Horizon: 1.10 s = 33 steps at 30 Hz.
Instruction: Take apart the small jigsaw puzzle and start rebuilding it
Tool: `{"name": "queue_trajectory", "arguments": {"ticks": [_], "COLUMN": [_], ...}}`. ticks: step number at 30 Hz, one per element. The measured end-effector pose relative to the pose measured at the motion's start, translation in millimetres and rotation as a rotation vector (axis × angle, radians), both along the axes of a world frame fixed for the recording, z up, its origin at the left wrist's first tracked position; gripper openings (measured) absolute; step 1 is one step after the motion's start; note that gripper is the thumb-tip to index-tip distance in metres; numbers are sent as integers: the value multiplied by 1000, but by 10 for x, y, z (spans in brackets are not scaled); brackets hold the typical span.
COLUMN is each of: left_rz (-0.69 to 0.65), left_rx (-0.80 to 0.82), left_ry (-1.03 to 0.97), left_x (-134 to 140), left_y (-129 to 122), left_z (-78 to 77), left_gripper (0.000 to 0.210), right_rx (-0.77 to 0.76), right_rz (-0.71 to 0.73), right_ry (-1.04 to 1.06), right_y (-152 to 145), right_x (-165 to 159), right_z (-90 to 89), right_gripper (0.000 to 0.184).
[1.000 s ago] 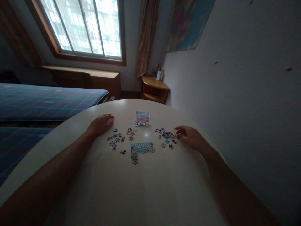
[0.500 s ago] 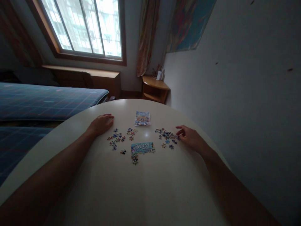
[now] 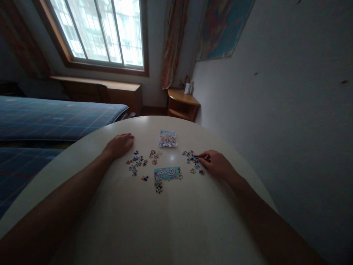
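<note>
My left hand lies flat on the white table, fingers stretched out, holding nothing. Just in front of it is a loose spread of jigsaw puzzle pieces. On the right, my right hand reaches into a second pile of puzzle pieces, thumb and fingertips drawn together on a piece at its right side; the hand partly covers that pile. Between the hands lies a joined puzzle section with a light-blue lettered strip and a short column going down from its left end. A single piece rests left of it.
A small printed picture sheet lies behind the pieces, with a small cluster of pieces in front of it. The round white table stands beside a white wall and a plaid mattress. A corner shelf is behind.
My right hand has moved left over the right-hand pile, and its fingers have come together on the pieces. The left hand stays put.
</note>
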<state>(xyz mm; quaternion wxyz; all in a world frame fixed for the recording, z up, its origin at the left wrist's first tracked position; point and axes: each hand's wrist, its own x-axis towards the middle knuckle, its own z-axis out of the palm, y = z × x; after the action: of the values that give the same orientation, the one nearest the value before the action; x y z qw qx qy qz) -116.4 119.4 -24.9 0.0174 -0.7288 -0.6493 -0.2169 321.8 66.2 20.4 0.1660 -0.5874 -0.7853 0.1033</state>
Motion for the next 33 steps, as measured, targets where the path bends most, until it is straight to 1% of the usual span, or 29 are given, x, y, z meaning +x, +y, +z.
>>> {"name": "queue_trajectory", "arguments": {"ticks": [3, 5, 8, 10, 13, 16, 18, 21, 24, 29, 33], "left_rz": [-2, -1, 2, 2, -2, -1, 1, -3, -6, -20, -46], "left_rx": [0, 1, -1, -6, -11, -10, -8, -7, -7, -2, -2], "left_ry": [2, 5, 11, 15, 21, 21, 18, 15, 11, -3, -5], "left_x": [12, 19, 28, 34, 40, 43, 43, 39, 34, 21, -7], "left_y": [-11, -21, -35, -42, -46, -51, -57, -65, -65, -59, -56], "left_z": [11, 17, 27, 35, 40, 33, 24, 11, 5, 2, -21], "left_gripper": [42, 41, 42, 43, 43, 43, 43, 44, 44, 45, 46], "right_rx": [6, 45, 127, 149, 148, 154, 154, 156, 154, 150, 153], "right_rz": [-26, -7, 98, 170, 243, 285, 276, 226, 168, 58, 30], "right_ry": [-12, -15, -3, -2, 3, 25, 43, 56, 19, -23, -3], "right_y": [11, 19, 19, 6, -18, -22, -12, 13, 44, 92, 96], "right_x": [17, -1, -80, -141, -192, -186, -170, -148, -119, -50, -27], "right_z": [-5, -18, -50, -71, -86, -91, -101, -129, -158, -181, -178], "right_gripper": [19, 21, 27, 29, 27, 23, 20, 24, 27, 26, 23]}}
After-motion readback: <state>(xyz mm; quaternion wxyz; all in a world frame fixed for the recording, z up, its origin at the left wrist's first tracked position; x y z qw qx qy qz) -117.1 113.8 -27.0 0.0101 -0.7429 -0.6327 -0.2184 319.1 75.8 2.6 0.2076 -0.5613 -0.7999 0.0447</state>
